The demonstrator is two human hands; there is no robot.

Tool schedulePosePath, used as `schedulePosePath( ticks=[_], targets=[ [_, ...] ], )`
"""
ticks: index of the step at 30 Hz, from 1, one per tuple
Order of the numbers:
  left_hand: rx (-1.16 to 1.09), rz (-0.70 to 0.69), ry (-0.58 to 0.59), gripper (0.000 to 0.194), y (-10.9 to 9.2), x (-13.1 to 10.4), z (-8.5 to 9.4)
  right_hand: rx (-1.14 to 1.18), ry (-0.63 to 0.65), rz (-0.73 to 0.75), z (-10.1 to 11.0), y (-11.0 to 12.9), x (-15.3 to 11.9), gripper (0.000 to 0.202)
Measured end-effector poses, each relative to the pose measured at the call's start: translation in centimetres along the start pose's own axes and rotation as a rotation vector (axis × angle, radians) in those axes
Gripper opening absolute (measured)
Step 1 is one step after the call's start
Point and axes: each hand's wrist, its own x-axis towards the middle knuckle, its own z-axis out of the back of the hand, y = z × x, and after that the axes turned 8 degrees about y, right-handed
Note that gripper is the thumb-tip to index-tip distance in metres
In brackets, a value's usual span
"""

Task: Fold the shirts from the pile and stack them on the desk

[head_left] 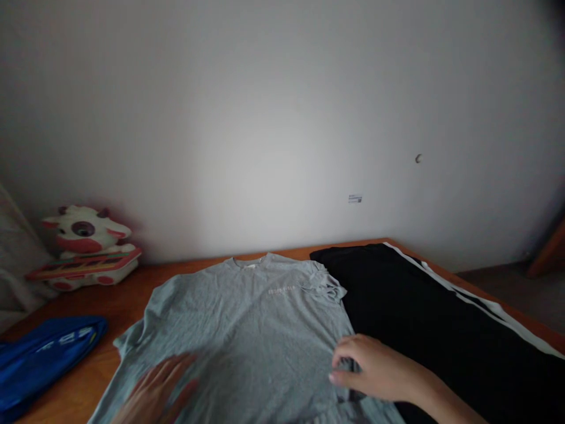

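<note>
A grey short-sleeved T-shirt (247, 330) lies spread front up, its collar toward the wall and small light lettering on the chest. Its right-hand sleeve is bunched, and the bottom runs out of view. Over the lower left of the shirt, my left hand (156, 391) is slightly blurred, fingers stretched out and palm down. My right hand (375, 365) is at the shirt's right side edge, with its fingers and thumb curled together on the fabric. Beside that edge lies a black garment (397, 306) with white stripes, partly under the shirt.
Everything lies on a brown wooden surface (99, 368) against a pale wall (265, 129). A folded blue cloth item (53, 359) with white letters is at left. Behind it stands a cow-shaped toy keyboard (92, 247), next to a curtain (17, 253).
</note>
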Motion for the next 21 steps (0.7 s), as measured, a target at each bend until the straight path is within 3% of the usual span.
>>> schedulePosePath(
  ticks=[4, 7, 10, 14, 18, 21],
  targets=[
    [-0.06, 0.019, -0.034, 0.051, -4.8, 6.5, 2.2, -0.101, -0.214, 0.063, -1.6, 0.9, 6.5, 0.044],
    [-0.075, 0.096, -0.002, 0.058, -6.2, 9.7, 1.2, -0.171, -0.248, 0.003, -3.7, 0.2, 10.0, 0.055],
    [-0.071, 0.204, 0.036, 0.064, -5.3, 10.5, -0.4, -0.223, -0.229, -0.033, -5.0, -1.6, 10.6, 0.059],
    [-0.12, 0.245, 0.034, 0.055, -4.3, 11.1, -0.9, -0.253, -0.256, -0.033, -4.4, -2.6, 10.3, 0.055],
    [-0.104, 0.272, -0.01, 0.054, -6.1, 13.5, -0.1, -0.234, -0.414, -0.051, -3.2, -1.3, 13.1, 0.031],
    [-0.094, 0.231, 0.045, 0.061, -7.8, 14.8, 0.1, -0.26, -0.447, -0.006, -3.4, -0.9, 15.7, 0.038]
  ],
)
